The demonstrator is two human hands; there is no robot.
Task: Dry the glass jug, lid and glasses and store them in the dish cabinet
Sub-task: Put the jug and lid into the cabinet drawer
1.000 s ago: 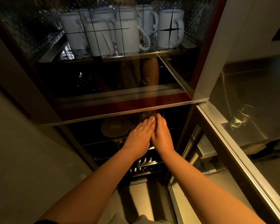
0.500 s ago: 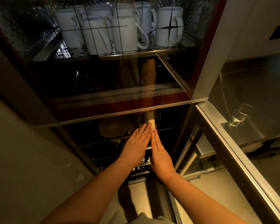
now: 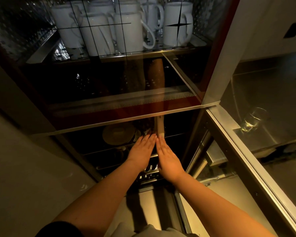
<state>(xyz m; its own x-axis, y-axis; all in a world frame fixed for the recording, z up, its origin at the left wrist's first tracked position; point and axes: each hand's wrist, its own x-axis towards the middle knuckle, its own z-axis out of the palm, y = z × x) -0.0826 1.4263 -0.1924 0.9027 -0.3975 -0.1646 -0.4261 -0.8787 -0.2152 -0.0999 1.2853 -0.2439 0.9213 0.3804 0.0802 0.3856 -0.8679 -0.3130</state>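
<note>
My left hand (image 3: 142, 151) and my right hand (image 3: 167, 159) lie flat side by side, palms down and empty, in front of the dish cabinet's open lower compartment (image 3: 174, 134). On the dark wire shelf just beyond my left fingertips rests a round lid-like disc (image 3: 118, 134). A pale upright piece (image 3: 160, 124) stands right past my fingertips; I cannot tell what it is. One clear drinking glass (image 3: 251, 120) stands on the steel surface far to the right, apart from both hands. No jug is clearly visible in the dark.
Behind the shut glass door (image 3: 109, 82) above, several white mugs (image 3: 126, 28) fill the upper shelf. A metal-framed edge (image 3: 246, 159) runs diagonally along the right. A wire rack (image 3: 149, 170) sits under my hands. A plain wall (image 3: 24, 168) is at the left.
Both hands have drawn back toward me out of the lower compartment and now sit lower, flat and slightly apart, no longer touching anything on the shelf.
</note>
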